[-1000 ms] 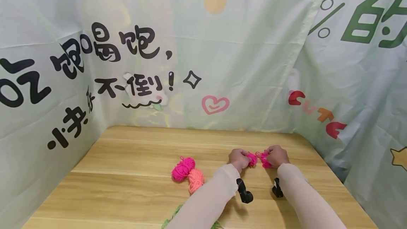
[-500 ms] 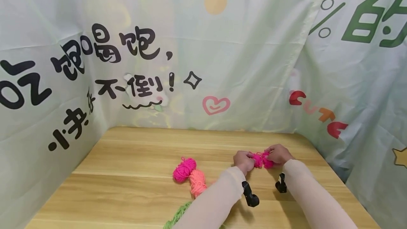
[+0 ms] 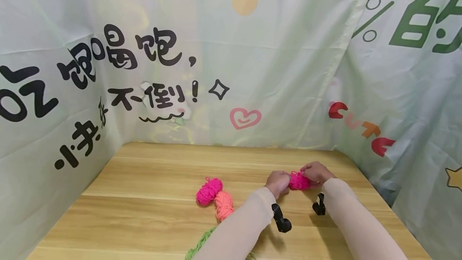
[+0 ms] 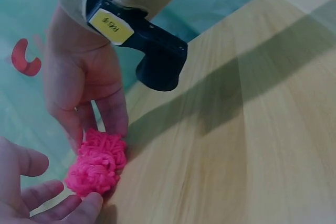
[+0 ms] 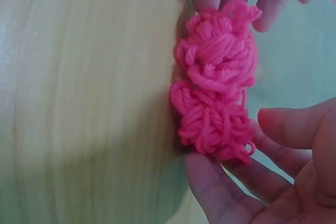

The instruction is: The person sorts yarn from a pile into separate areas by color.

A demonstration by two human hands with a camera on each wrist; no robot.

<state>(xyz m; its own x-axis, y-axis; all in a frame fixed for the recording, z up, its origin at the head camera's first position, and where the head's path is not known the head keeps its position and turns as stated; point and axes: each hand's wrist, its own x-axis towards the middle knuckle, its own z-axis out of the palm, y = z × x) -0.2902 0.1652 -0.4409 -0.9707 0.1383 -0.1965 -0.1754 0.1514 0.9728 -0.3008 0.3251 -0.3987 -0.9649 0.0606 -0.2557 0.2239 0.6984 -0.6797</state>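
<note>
Toward the back right of the table, two bright pink yarn clumps (image 3: 298, 181) sit side by side and press together. The left hand (image 3: 278, 182) is at their left end. In the left wrist view its fingertips touch the nearer yarn, with the thumb held apart. From the right, the right hand (image 3: 317, 173) meets the other end. The right wrist view shows its fingers (image 5: 210, 182) extended beside and under the lower clump (image 5: 212, 119), its thumb off the yarn. The upper clump (image 5: 220, 51) is against the left fingertips.
Left of the arms lie a magenta yarn ball (image 3: 209, 191) and a coral yarn bundle (image 3: 224, 206), next to each other. Green yarn (image 3: 202, 244) is partly hidden under the left sleeve. Printed cloth (image 3: 288, 71) hangs around the wooden table (image 3: 144, 220).
The two pink clumps, apart with a gap between them one second ago, have come together. The left hand moved right with its clump. Both hands' fingers have loosened around the yarn.
</note>
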